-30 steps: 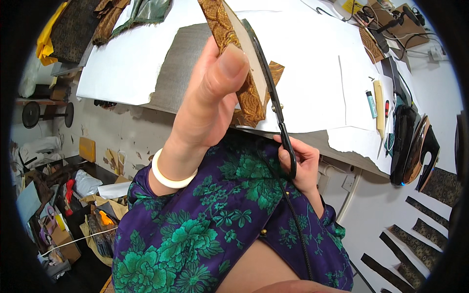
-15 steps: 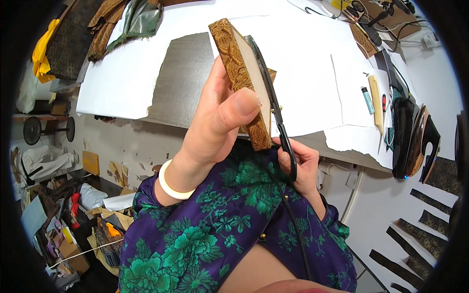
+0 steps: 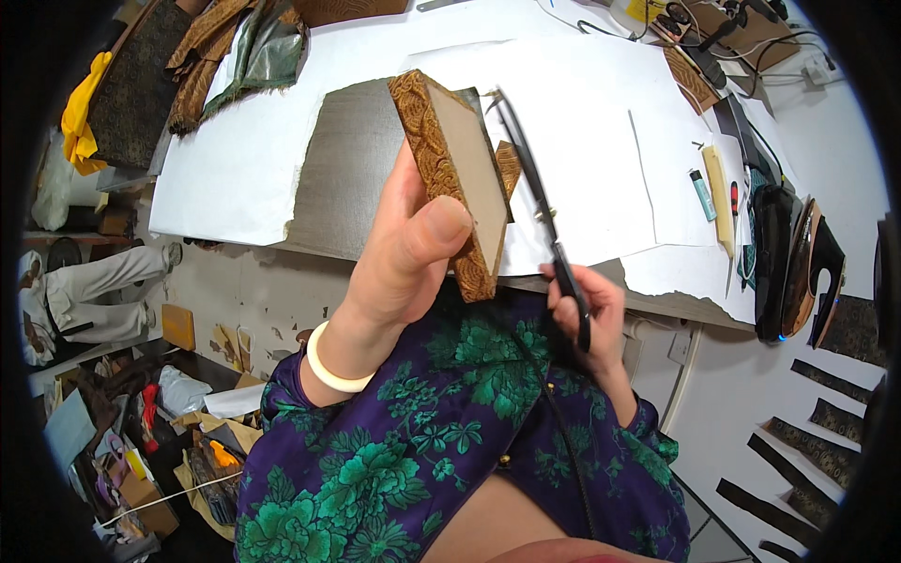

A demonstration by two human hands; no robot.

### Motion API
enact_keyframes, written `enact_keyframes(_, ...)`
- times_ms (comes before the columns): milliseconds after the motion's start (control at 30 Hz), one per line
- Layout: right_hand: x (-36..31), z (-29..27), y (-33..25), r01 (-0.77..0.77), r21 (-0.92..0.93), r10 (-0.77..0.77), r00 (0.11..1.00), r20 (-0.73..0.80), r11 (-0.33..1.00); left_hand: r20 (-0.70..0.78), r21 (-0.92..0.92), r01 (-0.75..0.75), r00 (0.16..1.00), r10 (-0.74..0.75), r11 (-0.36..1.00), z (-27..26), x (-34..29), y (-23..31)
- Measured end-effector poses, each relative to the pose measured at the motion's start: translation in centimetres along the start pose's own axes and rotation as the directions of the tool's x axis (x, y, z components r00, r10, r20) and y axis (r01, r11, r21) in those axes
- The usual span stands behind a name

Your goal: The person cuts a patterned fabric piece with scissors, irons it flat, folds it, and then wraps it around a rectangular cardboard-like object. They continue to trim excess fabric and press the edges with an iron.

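My left hand (image 3: 399,239) grips a shallow box-like piece (image 3: 465,155), held tilted above the table's near edge. Its rim is wrapped in brown-gold patterned fabric, the broad face is plain beige, and my thumb presses on the rim. The fingers behind it are mostly hidden. In my right hand (image 3: 601,314) is a pair of scissors (image 3: 533,174) with black handles, pointing up and away, just right of the piece and apart from it. A scrap of brown patterned material (image 3: 508,164) shows between the piece and the scissors.
White paper (image 3: 582,103) covers much of the grey table (image 3: 338,178). Fabric pieces (image 3: 253,56) lie at the far left. Toward the right are a glue stick (image 3: 702,194), a screwdriver (image 3: 734,202) and cables. Dark strips (image 3: 770,511) lie lower right; a person's light trousers (image 3: 108,286) show at left.
The scissors have moved right, away from the edge of the box-like piece. My left hand has shifted the piece slightly left and toward me. More of the person at left shows.
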State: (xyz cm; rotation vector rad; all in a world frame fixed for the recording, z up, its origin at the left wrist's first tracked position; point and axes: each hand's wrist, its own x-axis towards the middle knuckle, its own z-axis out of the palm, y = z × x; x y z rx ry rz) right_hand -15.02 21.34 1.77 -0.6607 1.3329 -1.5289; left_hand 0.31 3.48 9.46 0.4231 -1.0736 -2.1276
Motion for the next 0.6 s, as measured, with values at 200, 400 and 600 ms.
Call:
enact_keyframes(200, 4.9, -3.2, -2.8, 0.061, -0.916, -0.489, 0.858, -0.155, 0.396, -0.075, 0.030, -0.006, 0.997, 0.009, 1.000, -3.1, -0.4, -0.1)
enact_keyframes(400, 6.9, -4.9, -4.7, 0.086, -0.991, -0.465, 0.885, 0.027, 0.106, -0.101, -0.125, -0.046, 0.994, 0.034, 0.991, -6.7, -1.5, -0.4)
enact_keyframes(600, 5.3, -1.6, -13.6, 0.512, -0.843, -0.747, 0.623, 0.232, 0.165, -0.095, -0.001, -0.066, 0.993, 0.065, 0.998, -8.1, -2.8, -0.2)
